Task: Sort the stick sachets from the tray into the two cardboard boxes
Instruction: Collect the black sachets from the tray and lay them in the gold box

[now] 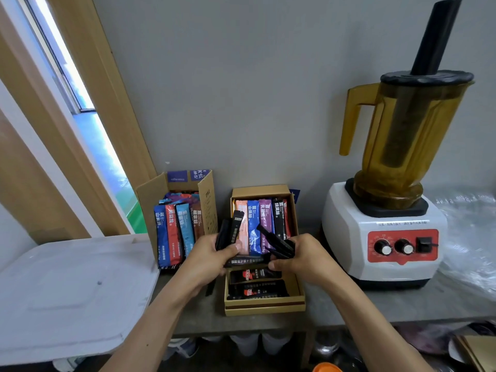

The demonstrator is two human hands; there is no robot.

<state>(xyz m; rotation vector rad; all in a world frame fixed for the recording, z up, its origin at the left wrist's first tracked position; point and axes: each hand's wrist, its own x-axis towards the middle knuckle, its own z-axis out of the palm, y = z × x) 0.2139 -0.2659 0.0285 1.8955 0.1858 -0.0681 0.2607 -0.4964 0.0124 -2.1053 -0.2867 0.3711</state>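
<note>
- Gripping black sachets [231,233] in left hand [212,260], fingers curled.
- Pinching further black sticks [276,244] in right hand [303,260].
- Hovering both over the flat box [265,308], near the worktop's [349,304] front edge.

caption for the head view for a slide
Left hand and right hand hold black stick sachets over the flat cardboard box

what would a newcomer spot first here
The big blender with its amber jug, standing at the right against the wall. Next, at centre, the left hand and right hand each grip black sachets over the low box. Left of that, an open box holds bright sachets upright.
</note>
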